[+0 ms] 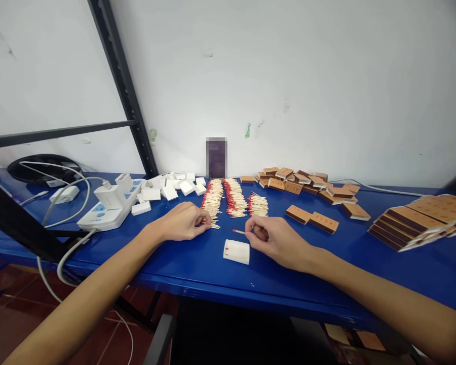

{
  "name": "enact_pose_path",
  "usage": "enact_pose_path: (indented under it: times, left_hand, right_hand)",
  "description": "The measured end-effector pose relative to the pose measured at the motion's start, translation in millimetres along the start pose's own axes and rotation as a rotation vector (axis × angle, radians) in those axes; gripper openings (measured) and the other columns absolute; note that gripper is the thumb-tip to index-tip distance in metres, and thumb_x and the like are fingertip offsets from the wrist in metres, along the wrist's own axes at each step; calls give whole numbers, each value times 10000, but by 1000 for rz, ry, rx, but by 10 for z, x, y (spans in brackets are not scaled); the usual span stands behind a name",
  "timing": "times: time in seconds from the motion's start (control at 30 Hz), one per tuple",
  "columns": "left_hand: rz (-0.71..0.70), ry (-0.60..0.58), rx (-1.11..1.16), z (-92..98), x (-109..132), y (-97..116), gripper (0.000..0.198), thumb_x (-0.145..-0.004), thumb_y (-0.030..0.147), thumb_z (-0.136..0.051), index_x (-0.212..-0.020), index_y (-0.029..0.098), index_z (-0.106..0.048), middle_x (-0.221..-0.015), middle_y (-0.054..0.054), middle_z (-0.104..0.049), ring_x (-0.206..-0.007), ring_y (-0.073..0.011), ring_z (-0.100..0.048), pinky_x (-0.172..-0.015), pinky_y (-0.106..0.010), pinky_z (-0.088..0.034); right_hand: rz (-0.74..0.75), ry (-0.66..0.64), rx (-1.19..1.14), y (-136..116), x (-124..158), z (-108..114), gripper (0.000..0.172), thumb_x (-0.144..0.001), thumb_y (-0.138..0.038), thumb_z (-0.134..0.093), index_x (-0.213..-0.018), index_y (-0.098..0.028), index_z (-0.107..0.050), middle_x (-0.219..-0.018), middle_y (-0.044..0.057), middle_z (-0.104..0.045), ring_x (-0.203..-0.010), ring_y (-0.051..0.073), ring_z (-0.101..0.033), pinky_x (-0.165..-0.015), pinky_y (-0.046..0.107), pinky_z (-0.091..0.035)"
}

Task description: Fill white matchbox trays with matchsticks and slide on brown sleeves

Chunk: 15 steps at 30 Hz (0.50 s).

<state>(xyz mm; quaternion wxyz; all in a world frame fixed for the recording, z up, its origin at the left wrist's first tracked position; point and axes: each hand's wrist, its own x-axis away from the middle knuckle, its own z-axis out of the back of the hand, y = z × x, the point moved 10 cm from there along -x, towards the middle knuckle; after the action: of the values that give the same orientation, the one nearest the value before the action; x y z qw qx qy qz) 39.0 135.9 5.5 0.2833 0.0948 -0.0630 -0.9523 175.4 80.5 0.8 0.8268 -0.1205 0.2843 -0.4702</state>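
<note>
My right hand [274, 238] pinches a single red-tipped match [238, 231] just above a small white inner matchbox tray [236, 251] that lies on the blue table [197, 268]. My left hand [184, 221] rests closed at the near end of the left row of matches [212, 202], fingertips touching a few matches. Two more rows of matches [235, 198] lie between the hands and the wall.
A heap of white inner trays [171, 188] sits at the back left beside a white power strip [106, 205] with plugs and cables. Brown matchbox sleeves [304, 183] are scattered at the back right, and a stacked row of them [418, 223] lies far right. A black metal frame [125, 91] stands left.
</note>
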Motion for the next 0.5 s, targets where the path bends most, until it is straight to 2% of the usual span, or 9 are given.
enact_pose_path:
  times: [0.1,0.23,0.4,0.5]
  left_hand:
    - [2,16,-25,9,-3,-15,173,-862,270,-544,-871,188,-697,-585,29,-580,-524,-104,-521,-544,-241,-311]
    - [24,1,-35,5,-3,-46,169,-864,285,-545,-891,186,-680,-588,26,-585,-512,-113,-507,-532,-248,-294]
    - [-1,-37,-40,-34,-7,-13,185,-891,266,-506,-863,184,-669,-607,16,-609,-519,-115,-511,-555,-249,-307]
    - [-21,-43,-91,-73,-12,-7,224,-931,283,-459,-898,186,-658,-625,7,-620,-537,-123,-523,-570,-252,-309]
  right_hand:
    - [11,-56,-47,-148,53,-100,95,-871,-240,-515,-782,-213,-537,-550,-69,-422,-500,101,-385,-536,238,-317]
    - [-3,-93,-46,-157,87,-128,101,-864,-264,-532,-777,-215,-543,-545,-63,-431,-499,107,-400,-527,244,-316]
    - [-33,25,31,68,33,88,126,-903,-268,-461,-815,-213,-534,-560,-54,-448,-515,125,-429,-542,260,-316]
    - [-73,16,147,271,4,163,100,-883,-242,-476,-906,-203,-565,-578,-52,-458,-540,139,-449,-550,263,-309]
